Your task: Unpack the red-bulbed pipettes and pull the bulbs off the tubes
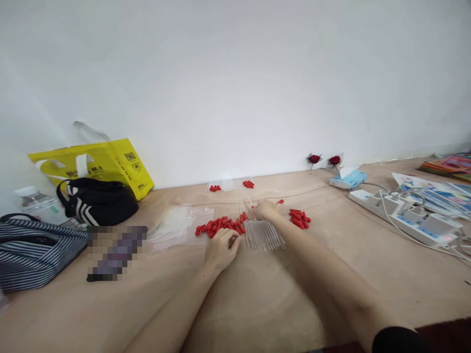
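Note:
My left hand (221, 250) rests on the table beside a pile of small red bulb-ended pieces (217, 225). Its thumb and forefinger are curled together; whatever they pinch is hidden. Beyond a row of thin clear sticks (263, 235) is my right hand (266, 210), its fingers closed and pointing left. A bit of red shows by those fingertips, but I cannot tell whether it is held. A second red pile (300, 218) lies to the right of the sticks, and a single red piece (280, 201) sits just past my right hand.
Clear plastic bags (176, 225) lie left of the red pile, and two small red clusters are near the wall. At left stand a yellow bag (99, 162), a black pouch (103, 203) and a striped bag (40, 250). A corded power strip (405, 215) and blue packet (349, 179) occupy the right.

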### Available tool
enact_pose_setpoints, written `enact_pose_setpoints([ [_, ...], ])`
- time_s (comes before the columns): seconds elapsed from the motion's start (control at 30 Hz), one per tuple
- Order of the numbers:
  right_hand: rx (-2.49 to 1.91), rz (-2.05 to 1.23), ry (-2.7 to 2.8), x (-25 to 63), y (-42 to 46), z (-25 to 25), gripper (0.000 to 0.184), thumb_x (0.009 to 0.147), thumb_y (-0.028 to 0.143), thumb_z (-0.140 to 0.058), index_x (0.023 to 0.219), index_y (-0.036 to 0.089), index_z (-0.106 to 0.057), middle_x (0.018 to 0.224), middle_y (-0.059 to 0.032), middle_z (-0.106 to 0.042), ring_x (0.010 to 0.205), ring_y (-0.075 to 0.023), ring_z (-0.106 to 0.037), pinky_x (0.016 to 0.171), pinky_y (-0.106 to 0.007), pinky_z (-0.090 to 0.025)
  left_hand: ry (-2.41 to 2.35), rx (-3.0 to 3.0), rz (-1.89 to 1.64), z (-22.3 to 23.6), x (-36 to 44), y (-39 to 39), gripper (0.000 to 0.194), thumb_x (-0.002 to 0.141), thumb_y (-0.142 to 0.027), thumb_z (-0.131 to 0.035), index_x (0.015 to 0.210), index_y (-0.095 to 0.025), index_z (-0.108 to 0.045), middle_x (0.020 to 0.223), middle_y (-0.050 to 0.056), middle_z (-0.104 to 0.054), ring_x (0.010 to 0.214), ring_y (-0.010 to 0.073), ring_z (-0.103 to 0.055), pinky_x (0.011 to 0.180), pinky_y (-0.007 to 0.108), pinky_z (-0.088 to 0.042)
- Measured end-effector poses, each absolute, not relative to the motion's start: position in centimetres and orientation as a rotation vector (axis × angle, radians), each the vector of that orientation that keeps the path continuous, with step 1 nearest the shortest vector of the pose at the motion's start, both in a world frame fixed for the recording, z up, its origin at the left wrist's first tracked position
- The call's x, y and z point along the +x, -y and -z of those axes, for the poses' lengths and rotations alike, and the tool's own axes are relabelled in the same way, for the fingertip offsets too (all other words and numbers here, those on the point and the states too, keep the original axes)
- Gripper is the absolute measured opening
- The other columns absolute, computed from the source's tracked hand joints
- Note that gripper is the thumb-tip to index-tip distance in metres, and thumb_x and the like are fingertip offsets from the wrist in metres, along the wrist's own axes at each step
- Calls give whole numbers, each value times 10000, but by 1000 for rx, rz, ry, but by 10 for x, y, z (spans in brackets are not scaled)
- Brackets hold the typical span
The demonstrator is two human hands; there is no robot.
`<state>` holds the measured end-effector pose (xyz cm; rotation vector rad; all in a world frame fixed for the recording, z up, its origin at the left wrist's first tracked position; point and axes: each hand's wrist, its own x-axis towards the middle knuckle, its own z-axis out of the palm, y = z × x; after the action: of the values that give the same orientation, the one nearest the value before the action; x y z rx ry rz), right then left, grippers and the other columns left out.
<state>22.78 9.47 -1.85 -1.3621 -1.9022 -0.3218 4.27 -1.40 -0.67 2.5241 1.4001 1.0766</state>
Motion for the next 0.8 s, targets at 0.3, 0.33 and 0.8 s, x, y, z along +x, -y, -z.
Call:
enact_pose_setpoints([
  [0.3, -1259, 526, 2133, 312, 8, 19, 224, 852, 266, -432, 690, 183, -563, 668, -36, -628, 747, -170, -507, 721, -324, -260, -1528, 2488, -1390, 8, 50, 13, 334, 762, -263, -536, 1077, -167, -482, 965, 75, -567, 930, 214, -491, 840, 381, -400],
  [0.33, -1194, 556, 2149, 315, 16, 22, 221, 858, 256, -429, 699, 187, -566, 681, -27, -631, 747, -161, -502, 729, -321, -254, -1525, 2512, -1413, 8, 53, 15, 373, 761, -279, -539, 1108, -161, -467, 1015, 89, -553, 969, 223, -477, 867, 391, -384],
  [0.8, -980, 547, 2090, 298, 34, 26, 155, 816, 226, -506, 922, 224, -618, 798, -19, -636, 743, -157, -457, 742, -346, -259, -1173, 2991, -1232, 9, 105, 23, 134, 819, -255, -498, 824, -247, -632, 724, -20, -668, 765, 157, -545, 871, 405, -292],
])
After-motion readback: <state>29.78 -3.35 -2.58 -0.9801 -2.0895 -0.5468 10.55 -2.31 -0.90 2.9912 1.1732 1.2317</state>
